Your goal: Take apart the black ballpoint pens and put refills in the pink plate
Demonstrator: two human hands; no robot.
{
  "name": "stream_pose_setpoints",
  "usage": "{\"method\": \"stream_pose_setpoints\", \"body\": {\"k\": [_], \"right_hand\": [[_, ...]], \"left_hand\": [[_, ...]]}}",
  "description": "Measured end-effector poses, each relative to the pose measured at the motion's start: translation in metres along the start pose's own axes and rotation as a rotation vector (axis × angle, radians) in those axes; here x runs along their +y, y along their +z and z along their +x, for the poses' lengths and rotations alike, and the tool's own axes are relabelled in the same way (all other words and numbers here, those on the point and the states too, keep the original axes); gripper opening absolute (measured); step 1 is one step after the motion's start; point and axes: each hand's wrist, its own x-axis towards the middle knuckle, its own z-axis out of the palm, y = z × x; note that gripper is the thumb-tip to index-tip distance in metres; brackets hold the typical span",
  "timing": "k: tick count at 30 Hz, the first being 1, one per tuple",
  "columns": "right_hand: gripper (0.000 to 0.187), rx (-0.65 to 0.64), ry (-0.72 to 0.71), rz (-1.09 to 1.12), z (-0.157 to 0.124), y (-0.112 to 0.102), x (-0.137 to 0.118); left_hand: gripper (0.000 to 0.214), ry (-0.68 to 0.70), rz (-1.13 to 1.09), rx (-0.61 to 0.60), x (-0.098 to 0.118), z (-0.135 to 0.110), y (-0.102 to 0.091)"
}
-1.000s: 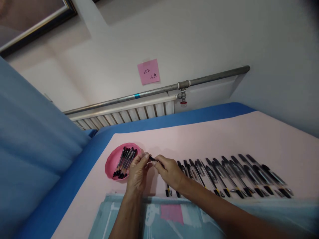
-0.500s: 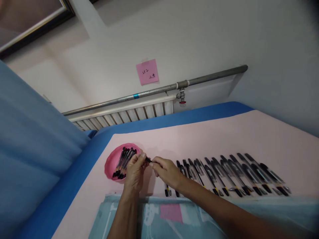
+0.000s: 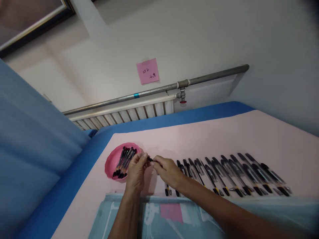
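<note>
Between my two hands is a black pen [image 3: 150, 159], mostly covered by the fingers. My left hand [image 3: 136, 169] is closed around one end, close to the right side of the pink bowl [image 3: 109, 165]. My right hand [image 3: 168, 171] pinches the other end from the right. Several assembled pens [image 3: 125, 161] with black caps lie in the bowl. To the right of my right hand, a long row of pen parts [image 3: 224, 172], black caps, clear barrels and small metal tips among them, is spread over the pink sheet. My right forearm hides some of the row's near left end.
A pink sheet [image 3: 199, 136] covers the blue surface [image 3: 219, 109]. Light blue patterned cloth [image 3: 119, 215] lies along the near edge. At the left hangs a blue curtain [image 3: 32, 139]. Behind stand a white radiator [image 3: 142, 112] and a metal pipe [image 3: 157, 90] along the wall.
Both hands keep hold of the pen at nearly the same spot. They have shifted very slightly to the right, and a little more black shows between the fingers.
</note>
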Motion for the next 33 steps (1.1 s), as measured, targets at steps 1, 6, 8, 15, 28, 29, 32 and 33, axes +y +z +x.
{"method": "stream_pose_setpoints", "body": {"k": [1,6,8,15,28,29,32,33], "right_hand": [[0.017,-0.004,-0.005,0.001,-0.0004,0.0003,0.0],[0.022,-0.056,0.085,0.103,-0.0012,-0.0015,-0.0051],[0.024,-0.073,0.124,0.151,-0.0007,-0.0025,-0.007],[0.021,-0.045,0.076,0.121,-0.0007,-0.0015,-0.0066],[0.021,-0.04,0.08,0.114,-0.0004,-0.0027,-0.0072],[0.021,-0.046,0.083,0.113,-0.0007,-0.0026,-0.0073],[0.023,-0.067,0.118,0.13,-0.0006,-0.0027,-0.0071],[0.023,-0.068,0.131,0.136,-0.0003,-0.0028,-0.0069]], "left_hand": [[0.024,-0.002,0.012,-0.006,0.0002,0.0002,-0.0007],[0.021,-0.038,-0.005,-0.06,0.0023,0.0004,-0.0043],[0.024,-0.063,-0.023,-0.091,0.0028,0.0001,-0.0038],[0.025,-0.063,0.026,-0.047,-0.002,0.0023,-0.003],[0.023,-0.05,0.039,-0.046,-0.0014,0.0021,-0.0048],[0.022,-0.036,0.049,-0.051,-0.0016,0.0024,-0.0055],[0.019,-0.021,0.054,-0.093,0.0003,0.0019,-0.0063],[0.02,-0.03,0.051,-0.104,0.0011,0.0013,-0.0057]]}}
